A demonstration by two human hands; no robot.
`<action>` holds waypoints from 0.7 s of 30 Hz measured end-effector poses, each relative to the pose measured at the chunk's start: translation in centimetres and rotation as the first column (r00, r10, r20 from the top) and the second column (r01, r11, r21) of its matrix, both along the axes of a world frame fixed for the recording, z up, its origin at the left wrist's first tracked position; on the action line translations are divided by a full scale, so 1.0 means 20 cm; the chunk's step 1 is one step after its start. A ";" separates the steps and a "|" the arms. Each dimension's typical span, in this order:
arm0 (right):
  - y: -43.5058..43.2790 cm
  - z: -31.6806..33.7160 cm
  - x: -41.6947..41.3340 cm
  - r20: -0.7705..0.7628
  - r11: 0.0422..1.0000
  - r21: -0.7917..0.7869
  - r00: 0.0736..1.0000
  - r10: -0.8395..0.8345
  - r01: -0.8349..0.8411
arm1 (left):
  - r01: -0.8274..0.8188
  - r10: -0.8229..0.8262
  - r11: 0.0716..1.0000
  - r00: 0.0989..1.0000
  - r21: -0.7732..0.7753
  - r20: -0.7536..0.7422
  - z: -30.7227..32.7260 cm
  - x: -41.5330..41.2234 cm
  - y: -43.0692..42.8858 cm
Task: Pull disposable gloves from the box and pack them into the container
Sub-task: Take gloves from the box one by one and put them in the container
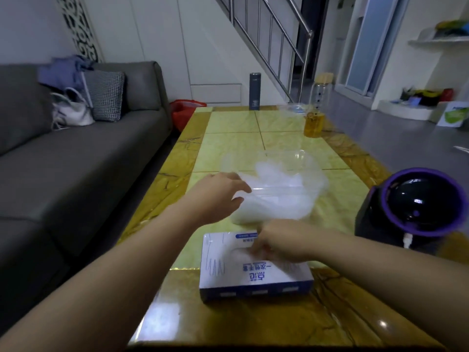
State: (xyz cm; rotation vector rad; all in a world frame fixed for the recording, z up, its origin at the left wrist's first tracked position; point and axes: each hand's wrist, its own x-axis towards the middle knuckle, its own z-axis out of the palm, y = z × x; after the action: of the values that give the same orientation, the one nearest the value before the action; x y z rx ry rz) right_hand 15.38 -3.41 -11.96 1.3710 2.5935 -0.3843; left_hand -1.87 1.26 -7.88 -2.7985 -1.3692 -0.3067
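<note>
The glove box (228,275) is lying flat at the middle of the table's (279,123) near edge, printed top facing up. The clear plastic container (304,161) is standing just beyond the box, towards the table's centre, and a loose pile of thin pale gloves (279,189) is filling it.

The left hand (215,196) is reaching to the container's near left rim. Its fingers are lying close together, nearly straight, over the rim, with the thumb set apart beneath them. Whether they are gripping the rim cannot be told.

The right hand (279,241) is resting over the far half of the box top. Its fingers are curling downward and pinching a pale glove (241,251) at the opening; this area is blurred.

A dark round device with a purple rim (418,201) is sitting at the table's right edge. A jar of yellow liquid (314,123) is standing near the far right corner, and a dark flask (254,91) is standing at the far edge. A grey sofa (76,161) is running along the table's left side
</note>
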 end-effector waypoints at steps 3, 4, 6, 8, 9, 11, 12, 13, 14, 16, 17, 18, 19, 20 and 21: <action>0.01 -0.03 -0.02 -0.065 0.998 0.017 0.996 -0.055 0.056 | -0.051 0.051 0.999 0.999 -0.012 0.005 -0.04 -0.03 -0.04; 0.00 -0.04 -0.02 -0.063 0.999 0.043 0.998 -0.030 0.033 | -0.069 0.069 0.997 0.998 -0.030 0.001 -0.05 -0.04 -0.05; -0.01 -0.03 -0.03 -0.028 0.991 0.124 0.998 0.050 -0.047 | -0.089 0.088 0.995 0.996 -0.051 -0.019 -0.06 -0.03 -0.07; -0.02 -0.01 -0.04 0.004 0.985 0.149 0.996 0.084 -0.084 | -0.104 0.101 0.992 0.994 -0.071 -0.038 -0.07 -0.03 -0.08; -0.02 0.00 -0.04 0.008 0.987 0.144 0.997 0.073 -0.073 | -0.110 0.106 0.990 0.993 -0.085 -0.044 -0.07 -0.03 -0.07; -0.03 0.03 -0.04 0.000 0.991 0.132 1.000 0.026 -0.026 | -0.120 0.113 0.986 0.992 -0.120 -0.059 -0.06 -0.02 -0.07; -0.03 0.04 -0.04 -0.015 0.992 0.127 1.000 0.002 0.000 | -0.125 0.116 0.983 0.991 -0.136 -0.068 -0.05 -0.01 -0.06; -0.04 0.05 -0.03 -0.033 0.993 0.118 0.999 -0.027 0.030 | -0.127 0.117 0.981 0.991 -0.147 -0.072 -0.05 0.00 -0.06; -0.05 0.07 -0.03 -0.051 0.992 0.106 0.997 -0.058 0.063 | -0.128 0.118 0.979 0.991 -0.157 -0.069 -0.04 0.00 -0.05; -0.06 0.09 -0.01 -0.093 0.989 0.101 0.991 -0.101 0.110 | -0.128 0.122 0.977 0.992 -0.172 -0.043 -0.05 0.02 -0.05; -0.06 0.10 0.01 -0.111 0.986 0.106 0.987 -0.118 0.130 | -0.126 0.124 0.978 0.992 -0.168 -0.020 -0.06 0.03 -0.05; -0.06 0.11 0.02 -0.123 0.983 0.112 0.984 -0.131 0.145 | -0.126 0.128 0.979 0.992 -0.161 0.001 -0.07 0.03 -0.05; -0.07 0.11 0.03 -0.121 0.981 0.121 0.983 -0.136 0.150 | -0.127 0.131 0.980 0.991 -0.155 0.019 -0.08 0.04 -0.05; -0.08 0.11 0.04 -0.116 0.979 0.139 0.985 -0.131 0.146 | -0.122 0.128 0.980 0.991 -0.155 0.031 -0.09 0.04 -0.06; -0.08 0.10 0.05 -0.109 0.977 0.161 0.987 -0.121 0.138 | -0.108 0.116 0.982 0.992 -0.158 0.045 -0.11 0.04 -0.06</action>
State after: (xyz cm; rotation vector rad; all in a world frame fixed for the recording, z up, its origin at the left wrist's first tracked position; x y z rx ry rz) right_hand 16.43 -5.07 -9.88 1.6221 2.6764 -0.2623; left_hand -1.02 -0.03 -10.04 -2.8388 -1.6229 -0.2865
